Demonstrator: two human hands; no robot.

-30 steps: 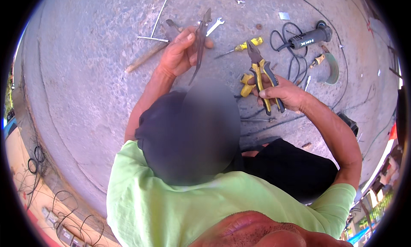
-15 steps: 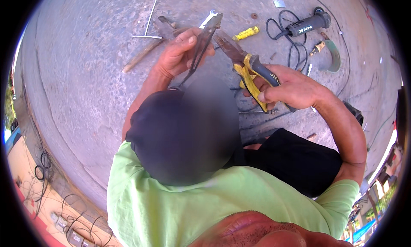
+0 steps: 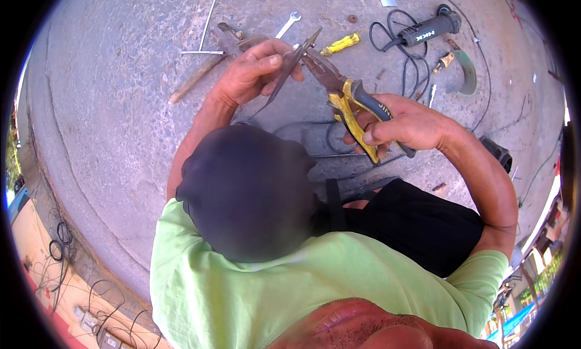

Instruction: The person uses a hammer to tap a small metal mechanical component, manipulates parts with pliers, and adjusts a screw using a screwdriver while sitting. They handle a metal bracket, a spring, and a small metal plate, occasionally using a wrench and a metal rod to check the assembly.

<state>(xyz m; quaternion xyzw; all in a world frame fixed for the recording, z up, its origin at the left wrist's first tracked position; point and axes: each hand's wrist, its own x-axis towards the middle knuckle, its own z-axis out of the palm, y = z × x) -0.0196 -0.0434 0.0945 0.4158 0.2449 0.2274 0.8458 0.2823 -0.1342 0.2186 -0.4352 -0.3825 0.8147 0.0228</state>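
Note:
My left hand [image 3: 257, 71] is closed round a dark, slender, pointed metal piece [image 3: 289, 71], whose tip slants up and away. In my right hand [image 3: 402, 124] are pliers [image 3: 348, 101] with yellow and black handles and rusty jaws. The handles stand somewhat apart. The plier jaws reach the metal piece near its upper end; I cannot tell whether they grip it. Just beyond my left hand lies an open-ended wrench [image 3: 288, 23]. A yellow handle [image 3: 341, 45], perhaps a screwdriver's, is on the ground past the pliers. A dark round shape [image 3: 248, 192] hides the ground nearer me.
A wooden-handled tool [image 3: 196, 80] and a T-shaped metal rod [image 3: 209, 22] lie at the far left. An angle grinder [image 3: 431, 31] with a looped black cord [image 3: 407, 71] lies at far right. Beside it is a curved green piece [image 3: 466, 74]. Wires [image 3: 60, 240] run along the left edge.
The dark metal piece has turned and its tip now points further right, close to the plier jaws. The wrench shows clear of my left hand. The whole view has shifted slightly.

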